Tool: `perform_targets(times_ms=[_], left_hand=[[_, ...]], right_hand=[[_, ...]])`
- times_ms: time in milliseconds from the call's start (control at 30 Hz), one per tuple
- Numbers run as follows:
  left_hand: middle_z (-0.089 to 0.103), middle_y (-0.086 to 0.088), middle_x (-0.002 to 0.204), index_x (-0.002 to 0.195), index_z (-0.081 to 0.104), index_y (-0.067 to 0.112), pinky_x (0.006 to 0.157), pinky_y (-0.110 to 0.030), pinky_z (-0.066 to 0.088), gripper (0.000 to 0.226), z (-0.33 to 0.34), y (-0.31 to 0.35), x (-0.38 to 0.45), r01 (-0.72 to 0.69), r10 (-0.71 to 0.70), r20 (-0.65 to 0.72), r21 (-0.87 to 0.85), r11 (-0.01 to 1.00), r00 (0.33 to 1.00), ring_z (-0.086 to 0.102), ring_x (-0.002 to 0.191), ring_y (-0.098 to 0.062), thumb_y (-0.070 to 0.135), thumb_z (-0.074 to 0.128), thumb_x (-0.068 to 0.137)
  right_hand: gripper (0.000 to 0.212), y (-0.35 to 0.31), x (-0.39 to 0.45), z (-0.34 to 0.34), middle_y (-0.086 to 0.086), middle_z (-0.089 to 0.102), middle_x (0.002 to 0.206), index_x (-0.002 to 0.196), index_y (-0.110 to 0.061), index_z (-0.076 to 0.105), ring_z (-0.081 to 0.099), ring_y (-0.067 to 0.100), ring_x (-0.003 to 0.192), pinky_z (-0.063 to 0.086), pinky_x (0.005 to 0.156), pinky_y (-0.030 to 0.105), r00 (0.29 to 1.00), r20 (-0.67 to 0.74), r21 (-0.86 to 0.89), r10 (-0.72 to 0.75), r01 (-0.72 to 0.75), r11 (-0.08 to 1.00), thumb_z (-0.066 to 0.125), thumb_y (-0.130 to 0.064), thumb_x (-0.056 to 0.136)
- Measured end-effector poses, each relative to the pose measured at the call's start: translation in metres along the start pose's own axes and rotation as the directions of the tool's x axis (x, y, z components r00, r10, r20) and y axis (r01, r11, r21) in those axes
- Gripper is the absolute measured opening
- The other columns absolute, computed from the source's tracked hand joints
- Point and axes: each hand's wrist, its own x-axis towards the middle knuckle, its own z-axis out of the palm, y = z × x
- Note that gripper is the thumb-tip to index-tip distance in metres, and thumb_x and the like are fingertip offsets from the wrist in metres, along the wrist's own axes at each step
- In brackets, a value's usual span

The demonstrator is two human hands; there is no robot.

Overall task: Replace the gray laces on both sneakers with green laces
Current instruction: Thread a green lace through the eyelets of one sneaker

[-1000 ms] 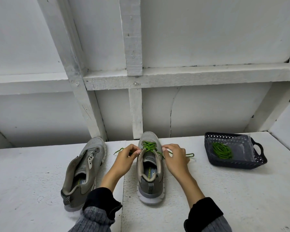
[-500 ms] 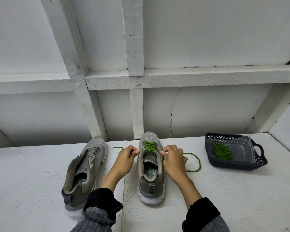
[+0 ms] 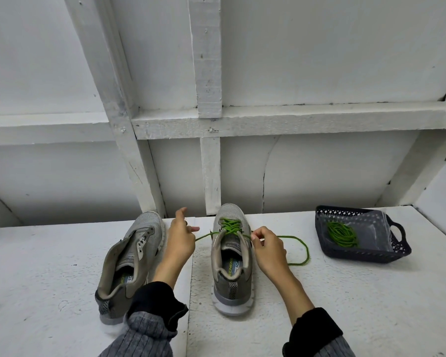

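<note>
Two grey sneakers stand heel towards me on the white table. The right sneaker has a green lace threaded through its eyelets. My left hand is left of that shoe and pulls one lace end out taut, with a finger raised. My right hand pinches the other lace end at the shoe's right edge; the slack loops over the table to the right. The left sneaker has no lace and its tongue lies open.
A dark plastic basket at the right holds a coiled green lace and a clear bag. White wall panels with wooden battens rise right behind the table. A seam runs down the tabletop between the shoes.
My left hand has moved left and away from the right sneaker, drawing its lace end taut. My right hand stays at the shoe's right edge.
</note>
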Motion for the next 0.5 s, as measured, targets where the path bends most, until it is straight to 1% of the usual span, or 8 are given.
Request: perform_targets(times_ms=[67,133,167,233,267,333,400,500], left_hand=[[0.047,-0.023,0.13,0.151,0.016,0.015,0.07,-0.019,0.045,0.078,0.002,0.006,-0.003,-0.031,0.03,0.032,0.025,0.999,0.999,0.062,0.105,-0.02,-0.021,0.028,0.082],[0.053,-0.018,0.129,0.154,0.007,0.016,0.075,-0.018,0.045,0.079,0.003,0.016,-0.007,-0.088,0.088,0.019,0.011,0.996,0.996,0.062,0.104,-0.018,-0.019,0.031,0.087],[0.057,-0.014,0.125,0.154,0.007,0.017,0.078,-0.017,0.044,0.079,0.003,0.021,-0.008,-0.121,0.121,0.003,-0.019,0.992,0.993,0.063,0.099,-0.013,-0.019,0.034,0.089],[0.065,-0.005,0.111,0.153,0.013,0.02,0.079,-0.01,0.045,0.076,0.005,0.029,-0.009,-0.2,0.199,-0.016,-0.113,0.973,0.98,0.065,0.088,-0.001,-0.017,0.039,0.092],[0.069,-0.001,0.105,0.151,0.019,0.021,0.08,-0.009,0.046,0.071,0.006,0.032,-0.008,-0.236,0.237,-0.015,-0.168,0.957,0.971,0.067,0.086,0.0,-0.015,0.042,0.093],[0.073,0.003,0.1,0.142,0.036,0.023,0.081,-0.012,0.047,0.055,0.007,0.039,-0.008,-0.278,0.293,0.007,-0.297,0.914,0.956,0.068,0.088,-0.005,-0.006,0.047,0.096],[0.074,0.005,0.1,0.132,0.049,0.02,0.08,-0.012,0.046,0.039,0.006,0.049,-0.009,-0.272,0.323,0.063,-0.403,0.874,0.944,0.065,0.089,-0.005,0.001,0.049,0.098],[0.074,0.002,0.103,0.129,0.053,0.017,0.077,-0.009,0.045,0.033,0.006,0.056,-0.01,-0.207,0.308,0.129,-0.5,0.841,0.943,0.061,0.088,-0.001,0.004,0.048,0.098]], right_hand=[[0.017,0.0,0.001,0.0,-0.009,0.061,0.088,0.08,-0.027,0.052,0.056,0.017,0.084,0.044,0.086,0.04,1.0,-0.01,0.007,-0.001,0.001,1.0,0.052,-0.021,0.096],[0.016,0.0,0.001,-0.002,-0.008,0.061,0.089,0.082,-0.026,0.053,0.057,0.018,0.085,0.044,0.086,0.041,1.0,-0.015,0.013,-0.006,0.006,1.0,0.051,-0.021,0.097],[0.015,0.001,0.002,-0.002,-0.008,0.061,0.09,0.083,-0.025,0.053,0.057,0.018,0.085,0.045,0.086,0.041,1.0,-0.017,0.015,-0.009,0.009,1.0,0.051,-0.021,0.097],[0.014,0.002,0.002,-0.004,-0.007,0.061,0.09,0.083,-0.024,0.053,0.057,0.018,0.085,0.045,0.086,0.042,1.0,-0.02,0.017,-0.007,0.008,1.0,0.051,-0.021,0.097],[0.014,0.003,0.002,-0.004,-0.007,0.062,0.09,0.083,-0.024,0.054,0.058,0.018,0.085,0.045,0.086,0.042,1.0,-0.024,0.021,-0.006,0.007,1.0,0.051,-0.021,0.097],[0.015,0.004,0.001,-0.005,-0.009,0.062,0.088,0.082,-0.025,0.054,0.058,0.017,0.084,0.046,0.087,0.043,1.0,-0.03,0.041,-0.003,0.004,0.999,0.052,-0.021,0.096],[0.015,0.005,0.001,-0.005,-0.011,0.061,0.085,0.081,-0.026,0.054,0.058,0.017,0.081,0.047,0.087,0.045,0.999,-0.035,0.062,-0.001,0.003,0.998,0.052,-0.021,0.095],[0.014,0.006,0.0,-0.006,-0.014,0.059,0.081,0.082,-0.026,0.054,0.058,0.015,0.079,0.047,0.087,0.046,0.999,-0.042,0.102,-0.006,0.01,0.995,0.053,-0.02,0.095]])
